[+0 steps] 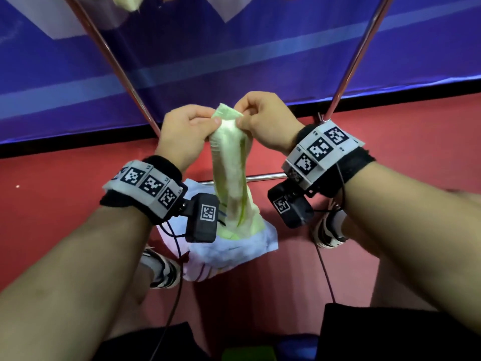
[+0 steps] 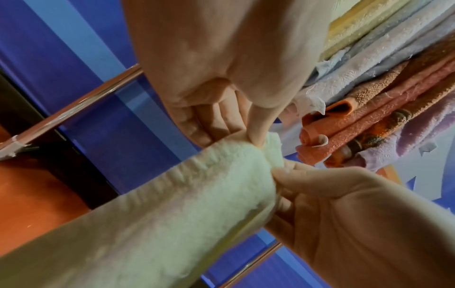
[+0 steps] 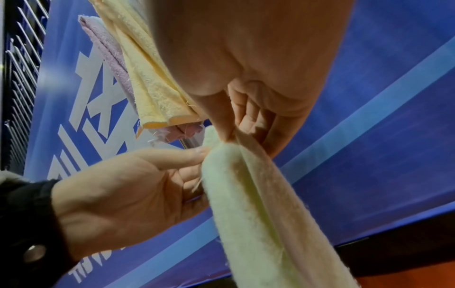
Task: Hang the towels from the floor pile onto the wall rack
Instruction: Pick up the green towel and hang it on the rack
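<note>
Red floor (image 1: 65,204) and a blue banner wall (image 1: 234,61) frame the chrome rack (image 1: 348,63). Below the fingers lies the pile (image 1: 234,246). Both the left hand (image 1: 182,134) and right hand (image 1: 268,121) pinch the pale green towel (image 1: 229,173) by its top edge, bunched. Spreading it should come next, then draping.

Below your hands you've got a red floor (image 1: 65,204). On it, right under your wrists, sits the towel pile (image 1: 234,246): pale blue/white towels, w/ a pale green one on top. Your two shoes stand on the floor either side of the pile, one (image 1: 162,269) below your left wrist, the other (image 1: 329,227) below your right. The rack's chrome bottom bar (image 1: 263,176) runs across just beyond the pile; can't tell if it touches the floor.
</note>
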`<state>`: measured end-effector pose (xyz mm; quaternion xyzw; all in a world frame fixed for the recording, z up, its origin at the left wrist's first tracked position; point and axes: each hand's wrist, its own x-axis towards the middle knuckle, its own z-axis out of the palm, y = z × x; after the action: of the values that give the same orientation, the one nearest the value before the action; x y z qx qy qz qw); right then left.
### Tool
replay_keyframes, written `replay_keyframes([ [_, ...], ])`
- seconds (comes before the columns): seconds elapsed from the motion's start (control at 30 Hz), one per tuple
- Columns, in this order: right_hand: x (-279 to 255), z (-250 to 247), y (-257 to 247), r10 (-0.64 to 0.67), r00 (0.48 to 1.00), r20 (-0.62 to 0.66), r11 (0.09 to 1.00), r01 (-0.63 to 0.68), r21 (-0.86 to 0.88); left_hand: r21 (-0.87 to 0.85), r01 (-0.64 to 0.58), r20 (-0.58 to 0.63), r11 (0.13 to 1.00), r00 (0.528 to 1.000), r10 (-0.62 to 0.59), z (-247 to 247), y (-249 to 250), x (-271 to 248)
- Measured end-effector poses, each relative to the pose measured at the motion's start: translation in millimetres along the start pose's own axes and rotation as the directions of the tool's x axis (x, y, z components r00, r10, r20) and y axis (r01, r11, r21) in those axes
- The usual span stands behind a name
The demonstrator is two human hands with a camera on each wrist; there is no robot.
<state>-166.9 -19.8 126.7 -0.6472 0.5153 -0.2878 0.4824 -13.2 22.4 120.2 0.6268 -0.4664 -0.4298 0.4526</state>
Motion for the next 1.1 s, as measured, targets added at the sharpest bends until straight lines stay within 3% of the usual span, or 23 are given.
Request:
replay_keyframes([
  [0.13, 6, 15, 2, 0.011, 0.997, 0.081, 0.99, -0.022, 0.136, 0.091, -0.047, 0.023, 0.995, 0.999, 0.045, -5, 4, 11],
  [0.33, 12, 25, 10, -0.009, 1.0, -0.016, 0.994, 0.01, 0.11, 0.205, -0.092, 0.145, 0.974, 0.987, 0.063, -17, -7, 15],
  [0.47, 11, 27, 12, -0.004, 0.999, -0.036, 0.995, 0.007, 0.095, 0.199, -0.058, 0.287, 0.978, 0.958, -0.002, -16, -16, 10],
  [0.6, 18, 22, 16, -0.009, 0.987, -0.161, 0.996, 0.024, 0.088, 0.325, -0.027, 0.388, 0.945, 0.916, -0.107, -18, -35, 8],
  [0.7, 21, 17, 22, 0.036, 0.971, -0.235, 0.998, -0.023, 0.059, 0.408, -0.009, 0.335, 0.913, 0.932, -0.141, -23, -47, 11],
  [0.8, 21, 7, 26, 0.073, 0.962, -0.261, 0.997, -0.066, 0.036, 0.366, -0.047, 0.205, 0.929, 0.978, -0.032, -25, -46, 14],
  [0.93, 17, -11, 26, 0.032, 0.97, -0.242, 0.999, -0.032, 0.003, 0.251, -0.09, 0.073, 0.964, 0.995, 0.074, -20, -35, 18],
  [1.1, 10, -22, 24, -0.054, 0.981, -0.186, 0.998, 0.059, 0.02, 0.227, -0.112, 0.1, 0.968, 0.991, 0.091, -10, -27, 17],
])
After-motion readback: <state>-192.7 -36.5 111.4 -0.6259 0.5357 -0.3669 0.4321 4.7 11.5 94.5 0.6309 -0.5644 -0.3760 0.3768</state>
